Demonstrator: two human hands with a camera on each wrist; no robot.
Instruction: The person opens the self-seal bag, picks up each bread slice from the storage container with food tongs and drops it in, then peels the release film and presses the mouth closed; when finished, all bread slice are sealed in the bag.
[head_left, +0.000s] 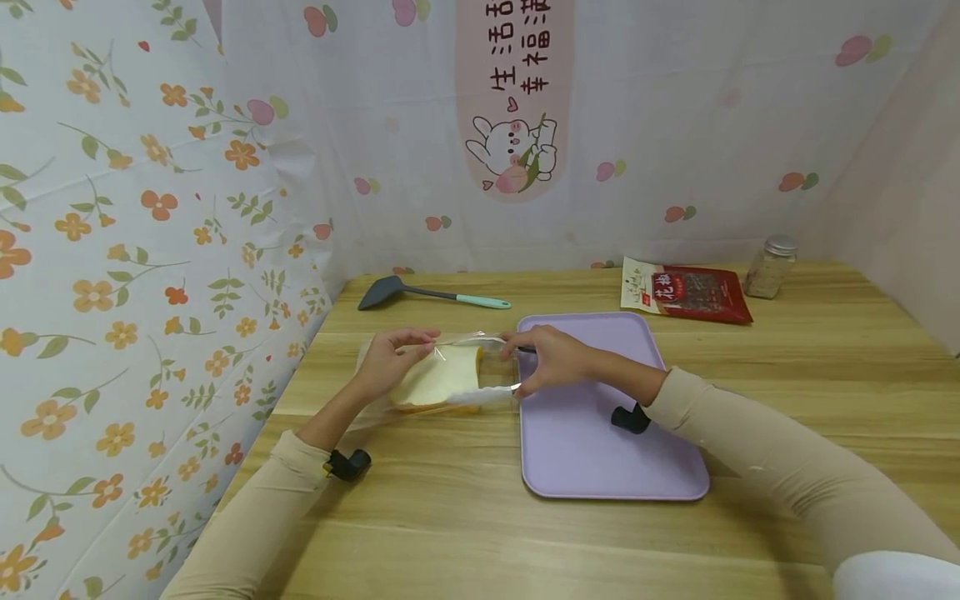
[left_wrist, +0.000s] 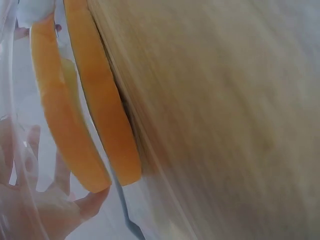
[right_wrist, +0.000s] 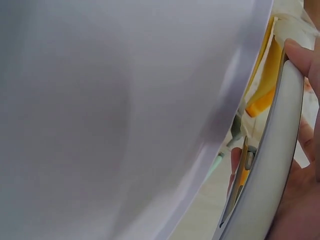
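While my left hand (head_left: 384,364) pinches the clear bag (head_left: 375,412), slack film could snag if it slips. Inside, two stacked bread slices (head_left: 437,377) lie on the tabletop (head_left: 420,533); squeezing hard might crush them. My right hand (head_left: 553,357) grips what look like pale tongs (right_wrist: 272,160); a crooked pull could tear crust or nudge the lilac tray (head_left: 615,454) farther right.

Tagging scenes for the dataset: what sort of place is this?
Likely a makeshift food-prep setup indoors: printed cloth hangs behind sliced bread and a spatula on a wooden tabletop.
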